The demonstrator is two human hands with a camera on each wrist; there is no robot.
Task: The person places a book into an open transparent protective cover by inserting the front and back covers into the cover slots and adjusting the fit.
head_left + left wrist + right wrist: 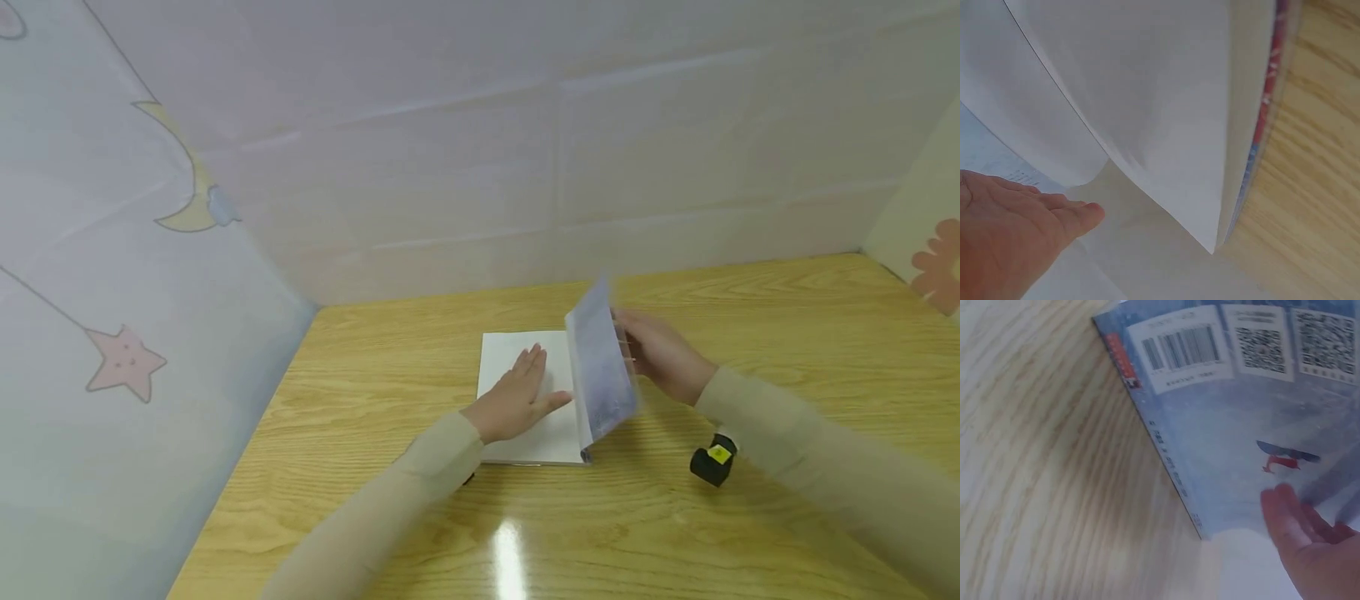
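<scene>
A book lies on the wooden table in the head view, its left side flat with a white page (536, 433) showing. Its right part stands raised, with a pale blue-violet face (600, 367) toward the left. My left hand (513, 402) rests on the white page, fingers straight and thumb apart; the left wrist view has this hand (1019, 231) beside white pages (1147, 106). Behind the raised part, my right hand (663, 357) touches its outer side. In the right wrist view, extended fingers lie against the blue back cover (1210, 444), which bears a barcode, QR codes and a small bird.
Near the right sleeve is a small black device (712, 462) with a yellow sticker. The wooden table (375, 375) meets a pale wall covering (450, 167) at the back. The left wall carries a moon (187, 218) and a star (126, 364).
</scene>
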